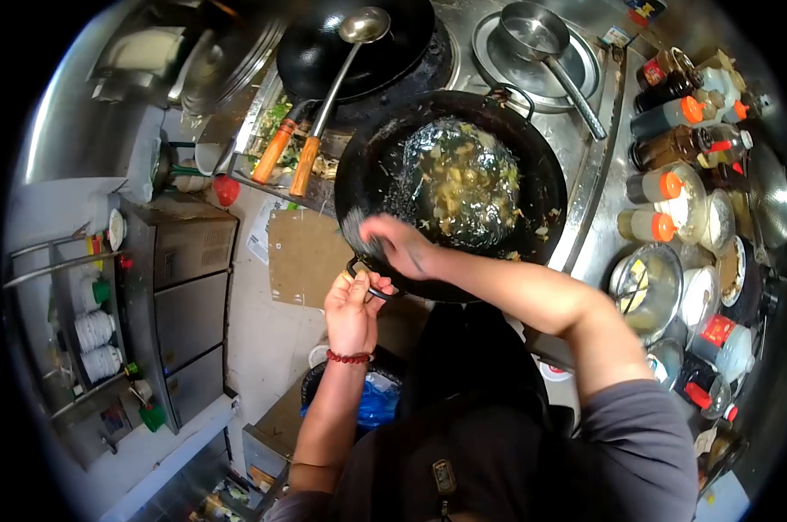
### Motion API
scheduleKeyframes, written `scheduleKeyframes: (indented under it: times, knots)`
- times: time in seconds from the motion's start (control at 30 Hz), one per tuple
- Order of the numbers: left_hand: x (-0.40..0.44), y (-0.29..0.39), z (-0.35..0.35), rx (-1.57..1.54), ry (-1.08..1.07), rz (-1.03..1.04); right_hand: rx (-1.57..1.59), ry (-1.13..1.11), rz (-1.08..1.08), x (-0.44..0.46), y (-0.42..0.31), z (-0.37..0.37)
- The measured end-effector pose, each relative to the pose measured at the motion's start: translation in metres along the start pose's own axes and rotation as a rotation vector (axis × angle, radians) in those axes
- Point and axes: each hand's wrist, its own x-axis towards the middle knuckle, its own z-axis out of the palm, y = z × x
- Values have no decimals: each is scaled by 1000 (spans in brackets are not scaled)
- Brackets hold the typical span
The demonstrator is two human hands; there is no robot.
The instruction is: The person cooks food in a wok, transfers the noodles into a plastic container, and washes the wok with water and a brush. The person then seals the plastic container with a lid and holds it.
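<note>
A large black wok (pixel 372 143) holds murky water (pixel 472 178) with food scraps in it. My left hand (pixel 352 300), a red beaded bracelet (pixel 350 357) at its wrist, is closed round the wok's near loop handle (pixel 383 294). Just above it, at the wok's near left rim, my right hand (pixel 398 244) is closed on a grey scrubber (pixel 359 230) pressed to the inner wall. Motion blurs the scrubber, and part of it is hidden by the fingers.
Behind stands another black wok (pixel 324 52), with a wooden-handled ladle (pixel 365 26) across it. A steel saucepan (pixel 533 30) sits in a metal basin (pixel 489 52) at back right. Sauce bottles (pixel 659 185) and bowls (pixel 647 291) crowd the right counter. Below is a blue-lined bin (pixel 376 400).
</note>
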Motion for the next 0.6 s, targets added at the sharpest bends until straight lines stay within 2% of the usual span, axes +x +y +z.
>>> scheduleKeyframes:
  times: [0.07,0.13,0.2,0.27,0.33,0.37,0.4,0.47,0.53,0.6]
  knots:
    - [-3,2,10,-32,46,-38,14,-160,200,-47,-36,-29]
    - [-3,-1,13,-279,-55,14,-124,-408,185,-84,-36,-81]
    - [0,2,13,-382,-89,-29,-190,-490,184,-114,-11,-128]
    - [-6,6,28,-584,-123,-127,-839,-629,482,-108,-18,-171]
    - [-9,6,43,-549,-92,-112,-1021,-646,524,-89,4,-193]
    - [-8,6,46,-499,-47,-45,-1024,-616,433,-84,19,-194]
    - [-7,5,49,-451,1,22,-978,-513,419,-74,-8,-177]
    - [1,1,52,-417,12,55,-623,-389,423,-74,-53,-145]
    - [4,-2,55,-336,-34,146,-506,-554,544,-93,-75,-122]
    - [1,1,61,-314,-37,142,-696,-560,490,-115,-77,-131]
